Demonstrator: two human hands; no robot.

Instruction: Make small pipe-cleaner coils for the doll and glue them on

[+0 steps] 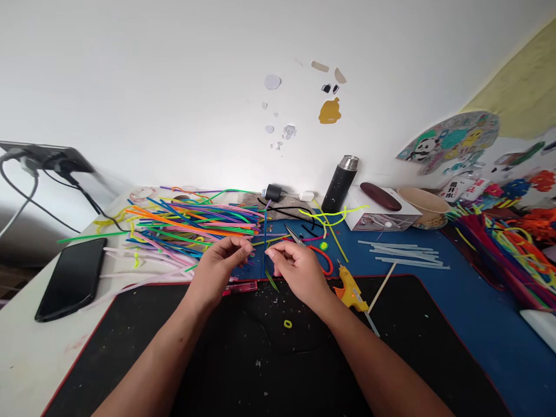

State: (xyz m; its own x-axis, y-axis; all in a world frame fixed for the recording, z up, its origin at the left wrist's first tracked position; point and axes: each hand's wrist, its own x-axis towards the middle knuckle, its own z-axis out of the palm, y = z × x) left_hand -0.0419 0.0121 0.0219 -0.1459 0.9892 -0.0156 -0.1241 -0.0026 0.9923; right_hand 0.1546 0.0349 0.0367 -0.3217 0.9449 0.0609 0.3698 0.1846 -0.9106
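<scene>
My right hand (295, 269) pinches a blue pipe cleaner (265, 231) that stands upright between my two hands. My left hand (223, 263) is closed, thumb against fingertips, just left of the blue stem; anything in its pinch is too small to make out. Behind my left hand lies a big pile of coloured pipe cleaners (195, 223). Scissors with red handles (328, 265) rest behind my right hand, and a yellow glue gun (351, 289) lies to its right. A small yellow ring (287, 324) sits on the black mat (260, 370).
A black phone (72, 278) lies at the left. Towards the wall stand a black flask (341, 184) and a white box (382, 217). Clear glue sticks (406, 255) lie on the blue surface, with bundled pipe cleaners (504, 255) at the far right. A power strip (47, 156) with cables is upper left.
</scene>
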